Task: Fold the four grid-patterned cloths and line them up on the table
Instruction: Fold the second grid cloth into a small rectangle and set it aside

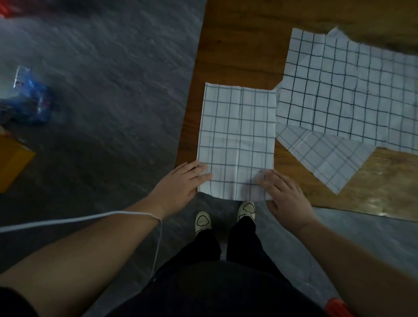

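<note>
A white cloth with a dark grid [238, 138] lies flat at the near left corner of the wooden table [235, 50], its near edge hanging slightly over the table's front. My left hand [182, 183] grips its near left corner and my right hand [286, 196] its near right corner. To the right a pile of grid cloths overlaps: a large one on top [352, 93], another cloth's corner [324, 159] poking out below it, and a further edge [335, 34] showing at the far side.
Grey floor runs along the table's left and front. A blue plastic bag [32, 95] and a yellow box [4, 167] lie on the floor at the left. A white cord [78, 220] crosses my left forearm. My shoes [224, 215] stand just below the table edge.
</note>
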`<state>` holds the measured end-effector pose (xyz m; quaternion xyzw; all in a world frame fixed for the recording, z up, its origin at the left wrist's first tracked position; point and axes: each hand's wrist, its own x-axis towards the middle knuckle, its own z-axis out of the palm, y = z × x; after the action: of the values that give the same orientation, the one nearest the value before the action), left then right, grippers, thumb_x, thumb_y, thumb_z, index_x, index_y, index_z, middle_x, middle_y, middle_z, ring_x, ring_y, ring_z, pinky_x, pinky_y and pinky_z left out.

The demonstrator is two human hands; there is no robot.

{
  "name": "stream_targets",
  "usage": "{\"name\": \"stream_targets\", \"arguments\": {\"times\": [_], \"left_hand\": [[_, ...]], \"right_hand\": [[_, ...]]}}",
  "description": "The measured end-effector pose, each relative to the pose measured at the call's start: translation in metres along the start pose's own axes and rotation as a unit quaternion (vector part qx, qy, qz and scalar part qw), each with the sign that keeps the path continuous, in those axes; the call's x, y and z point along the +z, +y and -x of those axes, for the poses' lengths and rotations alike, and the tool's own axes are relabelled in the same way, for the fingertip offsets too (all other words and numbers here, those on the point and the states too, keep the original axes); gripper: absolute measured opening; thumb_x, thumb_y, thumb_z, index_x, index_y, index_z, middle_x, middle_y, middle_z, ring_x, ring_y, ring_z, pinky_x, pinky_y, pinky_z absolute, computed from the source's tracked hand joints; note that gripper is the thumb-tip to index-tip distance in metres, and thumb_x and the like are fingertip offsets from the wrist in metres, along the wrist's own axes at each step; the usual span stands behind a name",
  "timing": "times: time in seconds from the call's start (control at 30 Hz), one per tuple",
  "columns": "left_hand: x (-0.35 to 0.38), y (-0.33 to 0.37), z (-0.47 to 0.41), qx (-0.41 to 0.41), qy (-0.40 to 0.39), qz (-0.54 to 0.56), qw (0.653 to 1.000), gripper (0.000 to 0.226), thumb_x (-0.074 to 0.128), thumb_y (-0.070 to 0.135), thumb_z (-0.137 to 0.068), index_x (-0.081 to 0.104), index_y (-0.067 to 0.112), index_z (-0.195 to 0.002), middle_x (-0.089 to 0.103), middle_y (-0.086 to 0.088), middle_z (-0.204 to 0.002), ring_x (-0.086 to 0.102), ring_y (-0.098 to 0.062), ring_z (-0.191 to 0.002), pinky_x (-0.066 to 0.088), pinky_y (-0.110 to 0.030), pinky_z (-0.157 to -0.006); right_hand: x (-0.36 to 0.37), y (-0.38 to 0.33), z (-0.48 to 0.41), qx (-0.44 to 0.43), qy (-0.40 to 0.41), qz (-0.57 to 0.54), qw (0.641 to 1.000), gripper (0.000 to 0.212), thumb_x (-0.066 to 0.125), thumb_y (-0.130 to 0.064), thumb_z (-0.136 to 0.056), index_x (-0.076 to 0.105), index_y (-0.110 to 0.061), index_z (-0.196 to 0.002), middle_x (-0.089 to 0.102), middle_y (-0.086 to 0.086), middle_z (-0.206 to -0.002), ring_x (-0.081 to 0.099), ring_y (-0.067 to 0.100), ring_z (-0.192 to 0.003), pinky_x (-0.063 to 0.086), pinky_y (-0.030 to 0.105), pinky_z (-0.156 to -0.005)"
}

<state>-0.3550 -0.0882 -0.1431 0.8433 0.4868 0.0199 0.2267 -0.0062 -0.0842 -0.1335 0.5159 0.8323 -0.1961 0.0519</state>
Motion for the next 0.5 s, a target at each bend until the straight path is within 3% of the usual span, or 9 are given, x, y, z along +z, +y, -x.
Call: {"name": "stream_targets", "arguments": {"times": [0.07,0.2,0.3,0.4,0.43,0.5], "left_hand": [[0.000,-0.001,0.001,0.005,-0.009,0.001,1.000,0.053,0.044,0.020,-0.102,0.037,0.030,-0.154,0.028,0.004,-0.164,0.014,-0.015,-0.155,0.010,-0.037,-0.125],[-0.005,0.004,0.002,0.004,0.010,0.051,0.999,0.046,0.041,0.023,-0.103,0.048,0.027,-0.148,0.041,0.005,-0.157,0.025,-0.011,-0.151,0.013,-0.037,-0.126],[-0.018,0.012,-0.002,-0.055,0.046,0.169,0.983,0.036,0.049,0.017,-0.103,0.060,0.022,-0.138,0.061,0.004,-0.139,0.049,-0.009,-0.134,0.030,-0.037,-0.121],[-0.043,0.024,-0.008,-0.150,0.084,0.284,0.943,0.025,0.047,0.026,-0.106,0.063,0.021,-0.125,0.069,0.008,-0.107,0.064,-0.005,-0.094,0.055,-0.032,-0.087],[-0.052,0.028,-0.012,-0.167,0.100,0.306,0.932,0.023,0.046,0.029,-0.106,0.064,0.021,-0.119,0.068,0.007,-0.098,0.064,-0.005,-0.084,0.055,-0.031,-0.076],[-0.069,0.034,-0.021,-0.191,0.128,0.339,0.912,0.022,0.046,0.030,-0.106,0.064,0.019,-0.108,0.067,0.001,-0.090,0.064,-0.014,-0.078,0.056,-0.035,-0.069]], "right_hand": [[0.000,-0.003,0.002,-0.006,0.020,-0.009,1.000,0.052,0.057,-0.019,-0.091,0.055,-0.023,-0.142,0.045,0.000,-0.154,0.029,0.022,-0.147,0.028,0.047,-0.120],[-0.002,-0.005,0.004,0.010,0.057,-0.060,0.997,0.044,0.038,-0.029,-0.094,0.069,-0.023,-0.125,0.061,-0.005,-0.138,0.045,0.018,-0.136,0.036,0.047,-0.116],[-0.016,-0.010,0.005,0.067,0.098,-0.121,0.986,0.027,0.052,-0.015,-0.096,0.071,-0.018,-0.113,0.068,-0.006,-0.110,0.060,0.020,-0.111,0.044,0.042,-0.103],[-0.040,-0.019,0.001,0.113,0.137,-0.170,0.969,0.014,0.056,-0.011,-0.099,0.067,-0.020,-0.100,0.059,-0.009,-0.084,0.059,0.020,-0.081,0.040,0.029,-0.071],[-0.049,-0.022,-0.001,0.127,0.145,-0.192,0.962,0.015,0.054,-0.014,-0.101,0.064,-0.024,-0.097,0.059,-0.010,-0.080,0.057,0.016,-0.076,0.038,0.027,-0.064],[-0.065,-0.027,-0.010,0.153,0.155,-0.240,0.946,0.018,0.052,-0.020,-0.102,0.059,-0.031,-0.090,0.062,-0.011,-0.077,0.056,0.008,-0.070,0.039,0.023,-0.058]]}}
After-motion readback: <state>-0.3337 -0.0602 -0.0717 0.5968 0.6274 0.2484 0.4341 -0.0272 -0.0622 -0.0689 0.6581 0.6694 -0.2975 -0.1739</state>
